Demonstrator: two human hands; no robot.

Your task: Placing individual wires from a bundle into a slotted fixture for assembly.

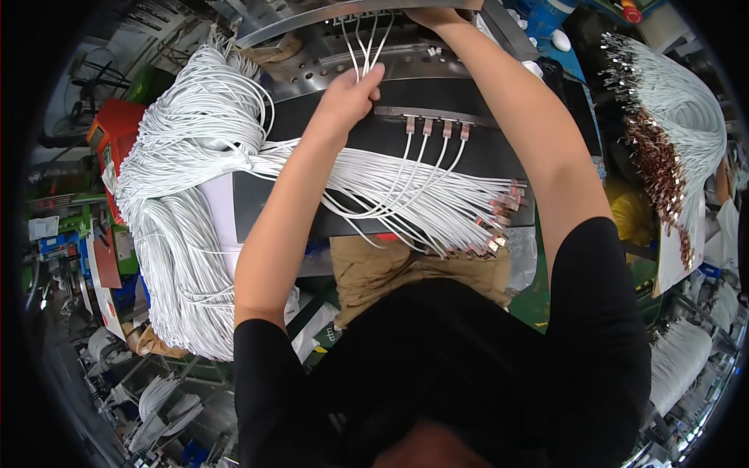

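My left hand [349, 97] is closed around several white cables [366, 51] that run up to a row of connectors at the machine's top edge. At the top my right hand [433, 17] reaches to the curved metal plate [312, 22]; its fingers are hidden there. Below my hands a narrow metal bar [394, 112] lies on the black board [300, 117], with several cable connectors [428, 127] lined up along it. Nearer me, a fanned bunch of white cables [398, 183] ends in metal plugs [499, 210] at the right.
Large bundles of white cable [183, 125] are heaped at the left, hanging over the table side. At the right hangs another bundle [694, 109] with metal and brown ends. A blue tub [550, 17] stands at the upper right, and a red bin [117, 129] at the left.
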